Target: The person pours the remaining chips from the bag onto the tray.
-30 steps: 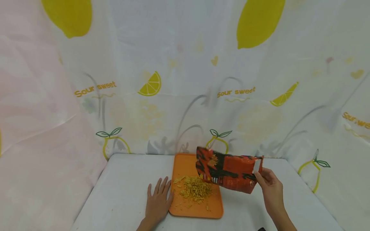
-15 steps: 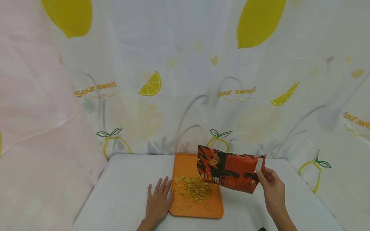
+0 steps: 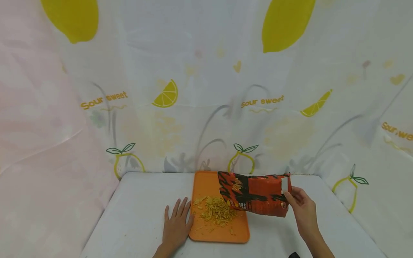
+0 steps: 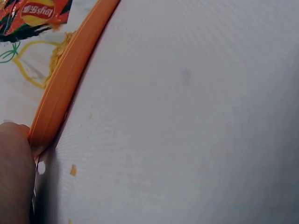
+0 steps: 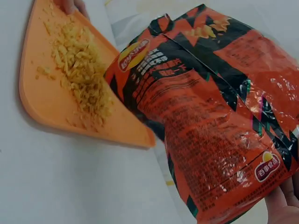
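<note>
An orange tray (image 3: 206, 184) lies on the white table with a heap of yellow snack pieces (image 3: 217, 211) on it. My right hand (image 3: 298, 204) pinches the bottom end of a red and black snack bag (image 3: 255, 193), held on its side with its mouth over the tray. In the right wrist view the snack bag (image 5: 210, 116) fills the frame beside the tray (image 5: 42, 102) and the snack pieces (image 5: 81, 74). My left hand (image 3: 176, 224) lies flat on the table, fingers straight, against the tray's left edge (image 4: 60, 102).
A white table (image 3: 138, 211) stands inside lemon-print curtains (image 3: 206, 89) that close off the back and both sides. A few crumbs (image 4: 73, 170) lie on the table by the tray. A small dark object (image 3: 293, 255) shows at the bottom edge.
The right hand has lowered the bag toward the tray and tipped it flatter. The left hand has stayed in place.
</note>
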Demonstrator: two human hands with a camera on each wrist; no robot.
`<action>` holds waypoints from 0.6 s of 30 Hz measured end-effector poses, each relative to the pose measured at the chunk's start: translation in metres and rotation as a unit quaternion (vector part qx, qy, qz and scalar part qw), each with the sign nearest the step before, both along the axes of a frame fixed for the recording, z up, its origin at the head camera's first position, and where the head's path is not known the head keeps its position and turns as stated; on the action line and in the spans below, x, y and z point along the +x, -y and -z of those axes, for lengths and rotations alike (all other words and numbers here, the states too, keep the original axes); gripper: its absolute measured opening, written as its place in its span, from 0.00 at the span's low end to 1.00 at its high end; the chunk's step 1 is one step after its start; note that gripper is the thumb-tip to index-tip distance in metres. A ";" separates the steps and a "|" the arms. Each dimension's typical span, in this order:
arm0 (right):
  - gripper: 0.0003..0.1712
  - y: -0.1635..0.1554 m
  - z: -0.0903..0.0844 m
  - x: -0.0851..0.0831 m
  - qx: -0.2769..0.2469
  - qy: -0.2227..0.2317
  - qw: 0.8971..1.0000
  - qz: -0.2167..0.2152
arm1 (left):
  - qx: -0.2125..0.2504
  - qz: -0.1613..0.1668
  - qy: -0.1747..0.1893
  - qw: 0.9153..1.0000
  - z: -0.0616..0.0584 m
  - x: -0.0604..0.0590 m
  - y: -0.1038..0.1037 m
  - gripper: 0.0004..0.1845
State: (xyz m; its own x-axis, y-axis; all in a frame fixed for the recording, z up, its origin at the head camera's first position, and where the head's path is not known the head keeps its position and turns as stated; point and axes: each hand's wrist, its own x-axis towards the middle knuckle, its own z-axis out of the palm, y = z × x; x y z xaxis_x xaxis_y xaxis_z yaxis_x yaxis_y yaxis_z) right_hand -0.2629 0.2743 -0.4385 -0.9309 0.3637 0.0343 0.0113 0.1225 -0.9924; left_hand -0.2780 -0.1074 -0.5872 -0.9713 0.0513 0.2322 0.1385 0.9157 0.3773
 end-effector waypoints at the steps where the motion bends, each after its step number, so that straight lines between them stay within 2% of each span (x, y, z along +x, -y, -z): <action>1: 0.16 0.000 0.000 0.000 0.005 0.007 1.000 0.001 | 0.000 0.000 0.000 1.000 -0.001 0.000 0.000 0.29; 5: 0.16 0.001 0.000 -0.001 -0.038 0.003 0.999 0.001 | -0.005 -0.001 0.006 1.000 -0.002 0.002 0.001 0.29; 10: 0.12 0.003 -0.001 0.000 0.025 -0.005 1.000 0.016 | -0.009 -0.002 0.007 1.000 -0.003 0.002 0.001 0.29; 11: 0.11 0.003 -0.002 0.000 0.023 -0.009 1.000 0.018 | -0.010 -0.002 0.007 1.000 -0.003 0.002 0.001 0.29; 15: 0.10 0.002 -0.002 0.001 -0.046 -0.027 0.999 0.011 | -0.008 0.000 0.005 1.000 -0.001 0.001 0.001 0.30; 18: 0.10 0.000 0.001 0.001 -0.034 -0.019 0.999 0.009 | -0.003 0.001 0.006 1.000 -0.001 0.000 0.001 0.30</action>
State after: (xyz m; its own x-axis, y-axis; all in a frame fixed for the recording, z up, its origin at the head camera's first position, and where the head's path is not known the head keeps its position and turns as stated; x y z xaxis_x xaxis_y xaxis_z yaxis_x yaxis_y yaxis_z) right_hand -0.2617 0.2741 -0.4394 -0.9225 0.3834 0.0448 -0.0256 0.0549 -0.9982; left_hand -0.2775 -0.1082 -0.5858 -0.9739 0.0548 0.2204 0.1361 0.9179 0.3728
